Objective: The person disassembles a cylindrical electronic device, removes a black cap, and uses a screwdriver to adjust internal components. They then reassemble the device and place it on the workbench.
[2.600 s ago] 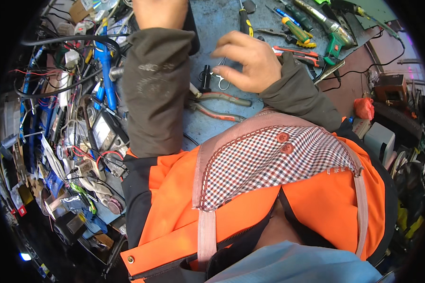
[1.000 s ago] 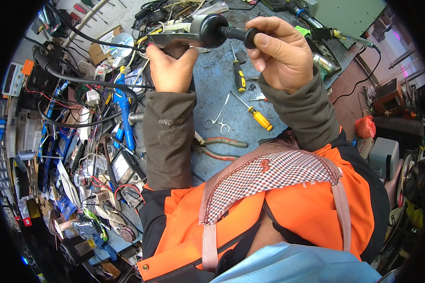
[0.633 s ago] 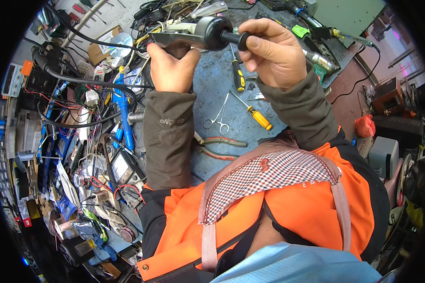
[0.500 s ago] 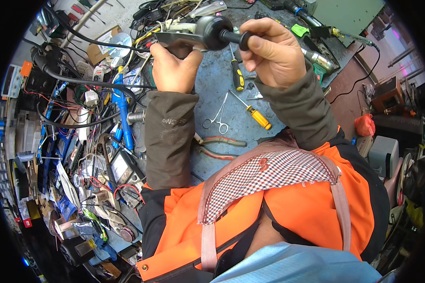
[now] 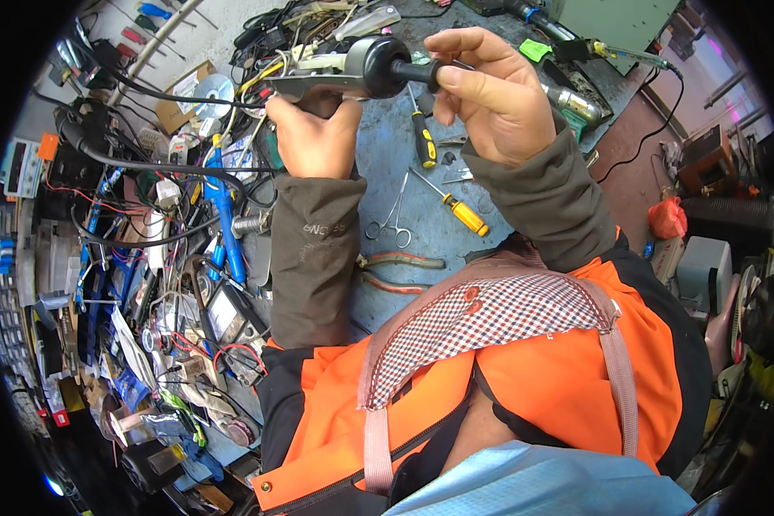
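- Two bare hands raised over the blue bench (image 5: 374, 297), both beyond the steel forceps (image 5: 399, 199) as seen from the wearer.
- Black device (image 5: 376, 67) with a round housing and a flat dark plate, lifted above the bench and beyond the forceps.
- Left hand (image 5: 316, 142) up and left of the forceps, closed around the underside of the device; thumb pointing up, forearm running nearly straight out from the body, other fingers mostly hidden.
- Right hand (image 5: 506, 107) up and right of the forceps, pinching the black knob (image 5: 433, 76) at the end of the device's shaft between thumb and forefinger; remaining fingers loosely curled, forearm slanting inward.
- Pale lettering on the left sleeve (image 5: 318, 275), just left of the forceps, creased and blurred.
- Dark printing on a cardboard box (image 5: 174, 113), well to the left and beyond the forceps, too small to make out.
- Yellow-handled screwdriver (image 5: 467, 216) lying right of the forceps; black-and-yellow screwdriver (image 5: 424, 144) just beyond; red-and-grey pliers handles (image 5: 404, 259) on the wearer's side.
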A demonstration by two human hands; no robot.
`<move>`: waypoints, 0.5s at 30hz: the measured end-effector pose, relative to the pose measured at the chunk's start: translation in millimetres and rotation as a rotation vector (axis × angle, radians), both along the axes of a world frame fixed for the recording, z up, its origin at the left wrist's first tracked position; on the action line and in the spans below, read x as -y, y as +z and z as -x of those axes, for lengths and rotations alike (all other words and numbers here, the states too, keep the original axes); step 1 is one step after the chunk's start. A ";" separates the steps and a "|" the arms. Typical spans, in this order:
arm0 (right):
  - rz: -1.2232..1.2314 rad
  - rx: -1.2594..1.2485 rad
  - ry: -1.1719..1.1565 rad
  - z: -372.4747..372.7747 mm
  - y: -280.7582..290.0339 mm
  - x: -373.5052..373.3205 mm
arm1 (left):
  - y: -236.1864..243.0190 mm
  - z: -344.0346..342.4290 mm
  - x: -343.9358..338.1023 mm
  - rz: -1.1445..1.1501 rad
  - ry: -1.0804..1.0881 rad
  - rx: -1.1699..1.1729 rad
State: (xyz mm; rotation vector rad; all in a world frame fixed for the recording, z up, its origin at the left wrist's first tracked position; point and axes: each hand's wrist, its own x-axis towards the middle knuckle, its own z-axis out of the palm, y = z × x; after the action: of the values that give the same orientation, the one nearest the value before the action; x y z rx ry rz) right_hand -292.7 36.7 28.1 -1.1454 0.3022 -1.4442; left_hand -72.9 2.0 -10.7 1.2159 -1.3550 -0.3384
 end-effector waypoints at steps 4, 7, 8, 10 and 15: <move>0.193 0.110 -0.411 -16.2 -13.2 8.2 | -1.0 3.0 4.5 0.010 0.037 -0.021; 0.293 0.099 -0.546 -25.6 -4.8 27.5 | 6.6 4.2 -2.8 0.021 0.092 0.067; 0.313 0.109 -0.555 -28.4 -0.6 31.1 | 6.8 4.0 -5.4 0.016 0.079 0.085; 0.326 -0.055 -0.684 -34.5 11.8 26.1 | 9.5 2.8 -9.3 0.015 0.058 0.116; 0.261 -0.019 -0.659 -31.5 0.7 29.4 | 8.5 2.0 -15.3 0.059 0.138 0.366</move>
State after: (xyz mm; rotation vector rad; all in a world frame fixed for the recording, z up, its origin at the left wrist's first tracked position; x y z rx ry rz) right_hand -261.2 7.3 28.8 -1.3377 0.5517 -2.0965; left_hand -74.9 17.2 -2.2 1.3576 -1.5679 0.0257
